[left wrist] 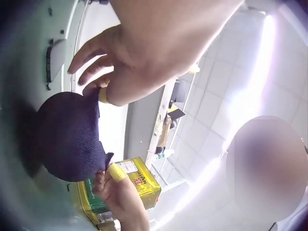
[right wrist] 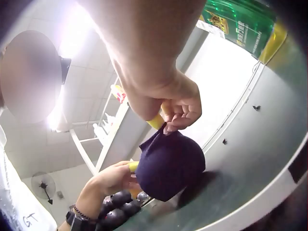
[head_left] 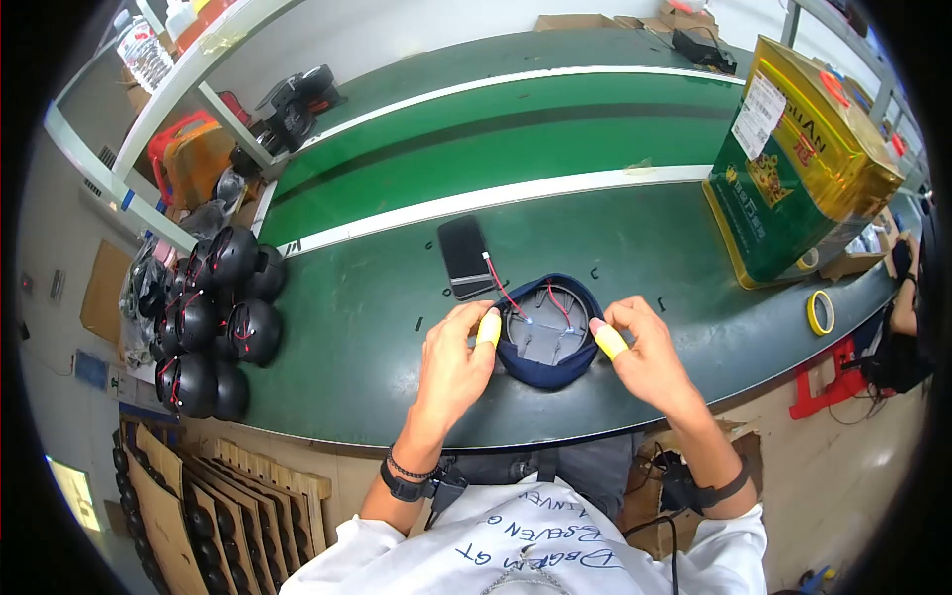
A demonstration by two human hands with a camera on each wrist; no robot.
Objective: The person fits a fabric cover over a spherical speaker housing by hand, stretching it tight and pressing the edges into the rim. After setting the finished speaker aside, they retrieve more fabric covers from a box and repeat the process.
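A navy knit fabric cover [head_left: 548, 375] is drawn around a round shell with a grey plastic inside [head_left: 540, 345], its hollow side facing up. Red wires with a white plug [head_left: 487, 256] come out of the hollow. At the cover's left edge, my left hand [head_left: 451, 362] pinches the fabric, its thumb wrapped in yellow tape. My right hand [head_left: 650, 359], with its thumb taped too, pinches the opposite edge. Both wrist views show the cover's rounded outside [left wrist: 70, 139] close over the table, with the fabric edge [right wrist: 153, 142] pulled up between fingers and thumb.
Just beyond the shell lies a black phone-like slab [head_left: 464, 253]. Several black round shells [head_left: 193, 322] with red wires are stacked at the left. A large green and gold tin [head_left: 793, 178] stands right, near a yellow tape roll [head_left: 820, 312]. Small black bits [head_left: 594, 273] dot the table.
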